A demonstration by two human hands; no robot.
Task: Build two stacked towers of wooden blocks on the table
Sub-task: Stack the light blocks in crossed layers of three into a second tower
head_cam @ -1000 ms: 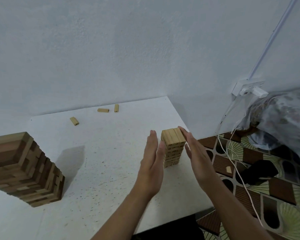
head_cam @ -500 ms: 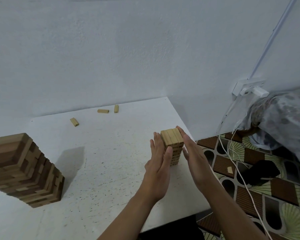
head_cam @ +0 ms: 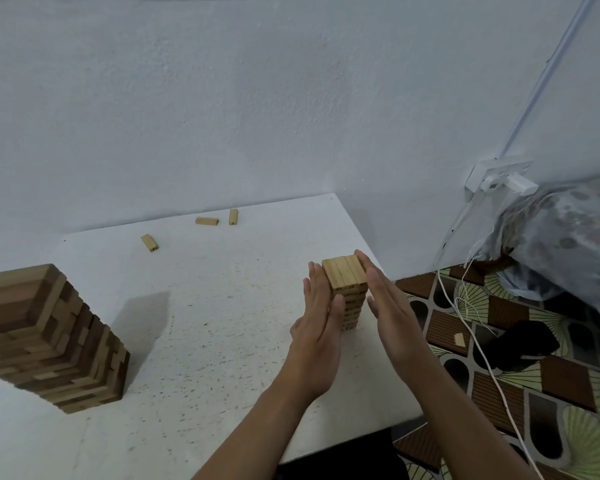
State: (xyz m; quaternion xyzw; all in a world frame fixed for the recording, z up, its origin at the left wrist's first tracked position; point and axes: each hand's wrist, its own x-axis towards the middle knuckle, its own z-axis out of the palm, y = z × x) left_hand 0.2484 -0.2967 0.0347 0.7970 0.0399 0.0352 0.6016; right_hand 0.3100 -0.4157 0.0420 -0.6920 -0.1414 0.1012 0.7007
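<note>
Right of centre in frame: small pale wooden block tower set upright near right edge of white speckled table, long axis vertical. Tower flanked by left-hand grip and right-hand grip, both flat, fingers straight, nothing clasped. Left fingers laid against left face, right fingertips at top right edge. Equal inward press from both sides judged needed.

Two towers up: big tower and small tower
Four stray blocks too, three on the one table: left block, middle block, right block, plus one floor block. Two hands: left hand, right hand.
</note>
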